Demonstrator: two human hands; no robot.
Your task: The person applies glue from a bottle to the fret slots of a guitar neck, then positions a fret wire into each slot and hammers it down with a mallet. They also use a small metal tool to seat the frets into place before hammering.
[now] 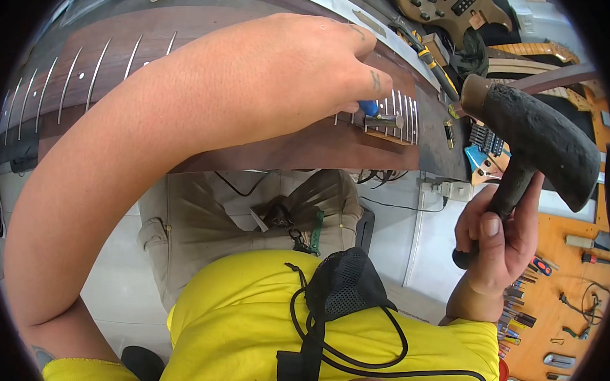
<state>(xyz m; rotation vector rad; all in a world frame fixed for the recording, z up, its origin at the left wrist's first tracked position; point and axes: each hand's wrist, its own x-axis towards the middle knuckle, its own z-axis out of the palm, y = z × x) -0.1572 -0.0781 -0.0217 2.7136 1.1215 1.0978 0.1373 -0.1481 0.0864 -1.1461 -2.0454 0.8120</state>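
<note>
My left hand (321,65) reaches across a guitar fretboard (102,70) with metal frets. Its fingers close round a small blue-handled tool (368,108); a shiny metal cylinder sits at the tool's end, over the frets. Most of those fingers are hidden behind the hand. On the right, my right hand (498,241) grips the dark handle of a black hammer (541,125). The hammer is raised to the right of the fretboard, apart from it. One face of its head is brownish, and the other end is black.
A brown sheet (283,153) lies under the fretboard on the bench. Beyond stand a guitar body (454,4), a yellow-and-black tool (438,71) and several guitar necks (525,50). A board of hand tools (563,269) is at right; a power strip (446,189) is below the bench.
</note>
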